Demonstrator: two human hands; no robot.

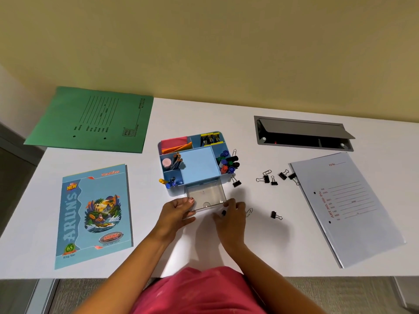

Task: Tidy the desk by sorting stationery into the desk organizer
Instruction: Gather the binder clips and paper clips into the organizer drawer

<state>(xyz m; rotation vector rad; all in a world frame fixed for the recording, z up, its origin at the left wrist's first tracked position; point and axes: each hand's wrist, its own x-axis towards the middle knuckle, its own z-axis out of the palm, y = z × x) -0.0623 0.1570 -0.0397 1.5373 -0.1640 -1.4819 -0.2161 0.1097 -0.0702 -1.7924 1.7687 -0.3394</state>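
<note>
A white desk (226, 250) stands against a yellowish wall. Left of the fingers lies a notebook (94, 215). The left hand (178, 210) grips the clear drawer (206, 198) pulled from the blue organizer (197, 164); the right hand (231, 214) pinches a black binder clip (224, 212). More binder clips (273, 180) lie right of the fingers.

On the blue notebook (94, 215) at the left of the bench (226, 250): "ARUN'S" in large letters running up the cover, "ALL NEW" in a yellow and orange badge at the top, "65" in a green seal near the bottom with "King Size" beneath, "ARUNS" again in a red oval logo. On the grey file (347, 207) at the right: "ART NO. 1011. PL" in red, running along the cover, and "File No." near the top. On the green folder (95, 120): dark printed lines and a boxed logo, too small to read.
</note>
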